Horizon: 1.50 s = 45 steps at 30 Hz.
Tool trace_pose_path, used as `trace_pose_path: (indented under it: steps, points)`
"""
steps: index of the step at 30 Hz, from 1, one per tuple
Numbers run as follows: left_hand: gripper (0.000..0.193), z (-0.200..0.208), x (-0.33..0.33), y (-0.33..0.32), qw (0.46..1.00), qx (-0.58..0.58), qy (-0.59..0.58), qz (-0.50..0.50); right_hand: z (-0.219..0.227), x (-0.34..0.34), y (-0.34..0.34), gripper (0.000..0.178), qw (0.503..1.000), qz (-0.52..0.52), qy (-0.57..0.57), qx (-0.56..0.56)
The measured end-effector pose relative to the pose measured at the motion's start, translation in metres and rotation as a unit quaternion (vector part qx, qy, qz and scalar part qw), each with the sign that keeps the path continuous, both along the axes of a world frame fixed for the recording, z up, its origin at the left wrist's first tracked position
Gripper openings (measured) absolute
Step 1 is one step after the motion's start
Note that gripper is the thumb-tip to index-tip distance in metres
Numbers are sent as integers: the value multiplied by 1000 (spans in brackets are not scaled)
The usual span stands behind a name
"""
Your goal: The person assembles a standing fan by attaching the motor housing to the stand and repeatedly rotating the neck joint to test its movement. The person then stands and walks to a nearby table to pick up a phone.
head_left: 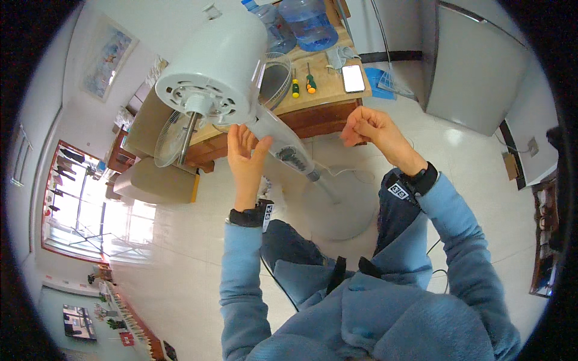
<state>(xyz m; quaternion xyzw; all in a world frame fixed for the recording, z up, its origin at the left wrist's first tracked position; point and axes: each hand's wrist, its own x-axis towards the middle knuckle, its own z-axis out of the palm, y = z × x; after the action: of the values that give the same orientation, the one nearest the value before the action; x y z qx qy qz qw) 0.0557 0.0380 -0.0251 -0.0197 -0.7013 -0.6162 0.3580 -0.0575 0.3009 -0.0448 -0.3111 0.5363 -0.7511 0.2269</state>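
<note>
A white standing fan's motor head (211, 66) fills the upper left, with a bare metal shaft (189, 138) sticking out of its vented face. No blades sit on the shaft. Its pole (283, 144) slants down to a round base (338, 207) on the floor between my legs. Just under the motor head is my left hand (245, 153), open, fingers up beside the pole; whether it touches cannot be told. My right hand (374, 132) hovers in front of the wooden table, thumb and fingers closed together. Anything pinched in it is too small to make out.
On the table (337, 107) lie two screwdrivers, one yellow-green (295, 88) and one green-orange (310, 83), a phone (353, 79) and a round fan grille (278, 78). Water jugs (308, 27) stand behind. Another grille (171, 139) leans by a brown chair (150, 180).
</note>
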Motion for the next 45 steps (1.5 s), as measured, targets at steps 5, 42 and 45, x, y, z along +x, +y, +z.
trace_pose_path:
  steps: [5, 42, 45]
  points:
    - [61, -5, 5, -12, 999, -17, -11, 40, -10, -1, 2, 15, 999, 8, -25, 24]
    - [20, -210, 213, -94, 885, -178, -423, 79, -170, 47, -8, 9, 860, 34, 334, 383]
    - [22, -200, 208, -93, 890, -186, -412, 49, -158, 46, -15, 8, 871, 53, 293, 391]
